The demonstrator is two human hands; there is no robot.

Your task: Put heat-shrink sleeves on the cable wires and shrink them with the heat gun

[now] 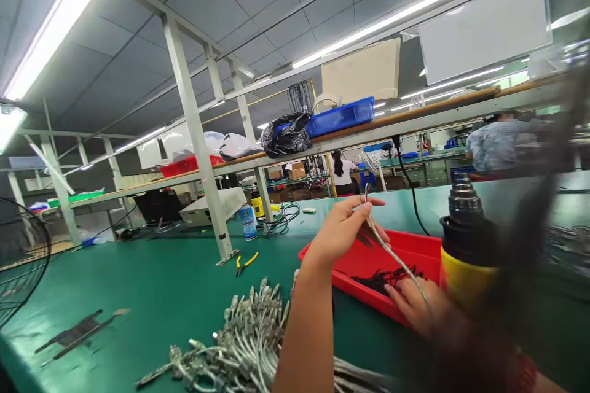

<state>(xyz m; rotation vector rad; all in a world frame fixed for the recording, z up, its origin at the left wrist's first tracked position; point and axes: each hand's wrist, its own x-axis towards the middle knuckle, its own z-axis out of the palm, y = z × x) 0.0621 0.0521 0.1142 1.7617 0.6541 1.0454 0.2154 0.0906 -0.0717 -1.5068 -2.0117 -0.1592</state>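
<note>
Between both grips runs one grey cable (391, 252): left hand (338, 230), raised, pinches its upper end; right hand (415, 307), lower, clasps it over one red tray (415, 245).

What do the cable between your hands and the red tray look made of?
Thin silvery-grey cable: looks like braided or clear-jacketed wire with a slight sheen, though blur leaves it open. Shallow red tray: probably moulded plastic, with a smooth, uniform, glossy rim.
</note>
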